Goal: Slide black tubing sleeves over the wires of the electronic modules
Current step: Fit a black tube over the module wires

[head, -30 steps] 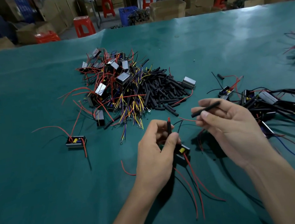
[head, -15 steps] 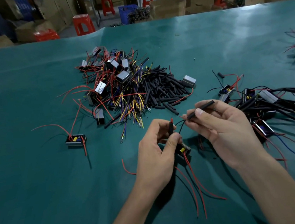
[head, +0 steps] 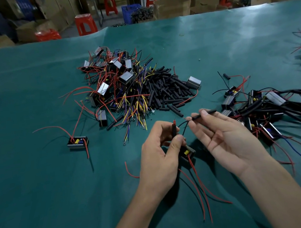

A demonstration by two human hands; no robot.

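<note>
While the left hand (head: 162,155) grips the module (head: 187,152) against the green mat (head: 43,201) and pinches an upright, already sleeved red wire (head: 174,130) between thumb and fingers, the right hand (head: 227,138) pinches a loose black sleeve (head: 203,114) between thumb and fingertip, its other fingers spread. Both hands sit close together near the centre, a little apart. A black wire (head: 182,124) arcs from the left hand toward the sleeve's left mouth; whether its tip has entered is too small to tell. For a clean feed, keep the sleeve in line with the wire end, hold the wire close behind its tip so that it cannot buckle, and advance the sleeve leftward toward the module. Spare sleeves (head: 167,91) lie in a heap farther back, beside unsleeved modules (head: 116,80); finished units (head: 258,109) lie to the right.
</note>
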